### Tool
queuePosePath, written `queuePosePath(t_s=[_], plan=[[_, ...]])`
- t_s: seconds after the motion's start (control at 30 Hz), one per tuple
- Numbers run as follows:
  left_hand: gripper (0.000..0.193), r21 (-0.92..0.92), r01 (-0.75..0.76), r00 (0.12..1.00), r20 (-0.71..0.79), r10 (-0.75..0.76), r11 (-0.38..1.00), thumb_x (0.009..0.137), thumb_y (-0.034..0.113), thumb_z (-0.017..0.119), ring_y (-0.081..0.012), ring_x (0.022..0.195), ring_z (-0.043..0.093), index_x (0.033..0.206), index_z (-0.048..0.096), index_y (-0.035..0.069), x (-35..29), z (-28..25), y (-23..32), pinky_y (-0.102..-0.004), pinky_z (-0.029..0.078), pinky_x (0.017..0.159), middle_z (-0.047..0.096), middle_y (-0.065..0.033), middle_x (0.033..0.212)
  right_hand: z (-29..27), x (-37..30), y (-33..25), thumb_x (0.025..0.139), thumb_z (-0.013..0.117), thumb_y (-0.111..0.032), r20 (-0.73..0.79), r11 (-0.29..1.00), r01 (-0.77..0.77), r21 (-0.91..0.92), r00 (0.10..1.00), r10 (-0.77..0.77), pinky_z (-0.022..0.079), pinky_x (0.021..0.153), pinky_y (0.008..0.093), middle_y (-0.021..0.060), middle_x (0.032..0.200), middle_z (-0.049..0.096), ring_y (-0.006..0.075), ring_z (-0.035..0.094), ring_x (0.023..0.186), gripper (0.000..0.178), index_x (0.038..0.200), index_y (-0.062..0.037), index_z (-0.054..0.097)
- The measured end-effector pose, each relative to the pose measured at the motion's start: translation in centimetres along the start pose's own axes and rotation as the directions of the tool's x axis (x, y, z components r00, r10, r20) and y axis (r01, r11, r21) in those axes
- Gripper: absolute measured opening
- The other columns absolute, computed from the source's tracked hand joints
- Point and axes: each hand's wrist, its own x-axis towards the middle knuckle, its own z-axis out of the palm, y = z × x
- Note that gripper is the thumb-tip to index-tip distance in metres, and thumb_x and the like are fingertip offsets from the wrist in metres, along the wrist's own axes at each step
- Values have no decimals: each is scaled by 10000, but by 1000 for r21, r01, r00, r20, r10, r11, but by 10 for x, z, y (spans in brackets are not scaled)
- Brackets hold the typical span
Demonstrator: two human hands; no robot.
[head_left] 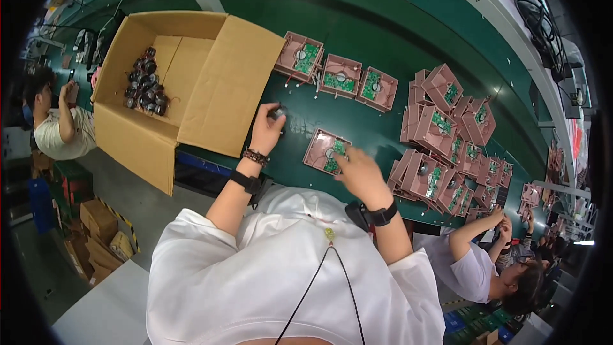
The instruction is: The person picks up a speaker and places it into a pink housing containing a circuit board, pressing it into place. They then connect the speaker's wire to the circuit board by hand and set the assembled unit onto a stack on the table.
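My left hand (pixel 265 129) is closed around a small round dark speaker (pixel 276 114), held just above the table to the right of the cardboard box. Directly in front of me lies an open pink plastic housing (pixel 312 156), with a green circuit board (pixel 338 147) and a round silver-backed part inside. My right hand (pixel 363 177) is at its right side, fingers bent over the wall and the board. The fingertips there partly hide the board's right end.
An open cardboard box (pixel 223 83) at the left contains several dark round speakers (pixel 145 83) with wires. Three pink housings (pixel 341 75) stand in a row farther back. Stacked housings (pixel 440 134) crowd the right side. Co-workers sit at the far left and right.
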Motion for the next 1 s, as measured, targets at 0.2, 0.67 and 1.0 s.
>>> queuePosePath(t_s=[0.2,0.67,1.0], plan=[[544,-536,254,923,384,-36,805,802,-15,569,-167,1037,482,1266,299,72,-33,22,44,-273,452,804,429,-103,1154,5,17,-26,677,675,-82,-230,777,-11,630,953,200,441,767,367,129,1075,505,289,530,944,501,1136,-47,476],[486,-411,466,700,712,-43,784,841,37,549,-145,1088,414,1220,246,77,-57,38,39,-284,324,950,356,-91,1179,29,-2,-24,651,693,-109,-211,681,-3,732,950,232,430,777,363,110,1040,529,305,508,925,482,1095,-54,513],[289,-290,172,920,388,-49,941,830,120,577,-188,906,547,1046,400,44,-49,46,4,-309,452,781,450,-101,1089,59,15,-25,647,715,-137,-81,388,-171,906,828,554,413,790,366,109,991,541,311,527,891,435,1023,-30,524]])
